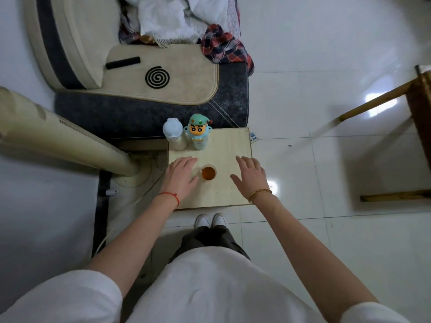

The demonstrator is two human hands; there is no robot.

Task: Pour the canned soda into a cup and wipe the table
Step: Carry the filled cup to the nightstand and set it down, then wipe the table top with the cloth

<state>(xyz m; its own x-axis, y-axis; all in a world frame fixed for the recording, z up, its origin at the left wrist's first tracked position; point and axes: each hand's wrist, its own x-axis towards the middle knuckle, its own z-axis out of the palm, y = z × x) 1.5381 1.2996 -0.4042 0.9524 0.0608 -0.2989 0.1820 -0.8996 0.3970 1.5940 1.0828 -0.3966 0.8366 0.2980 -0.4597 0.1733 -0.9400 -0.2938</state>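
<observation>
cup (208, 172) w/ amber drink sits upright btwn both hands on the table (224, 197), left hand (182, 176) nearly touching it, right hand (250, 177) farther off, both spread flat & empty.

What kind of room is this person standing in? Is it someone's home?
Most likely a home living room: a cushioned sofa heaped with clothes, a small wooden table holding a cup of amber drink and a cartoon bottle, and a tiled floor.
</observation>
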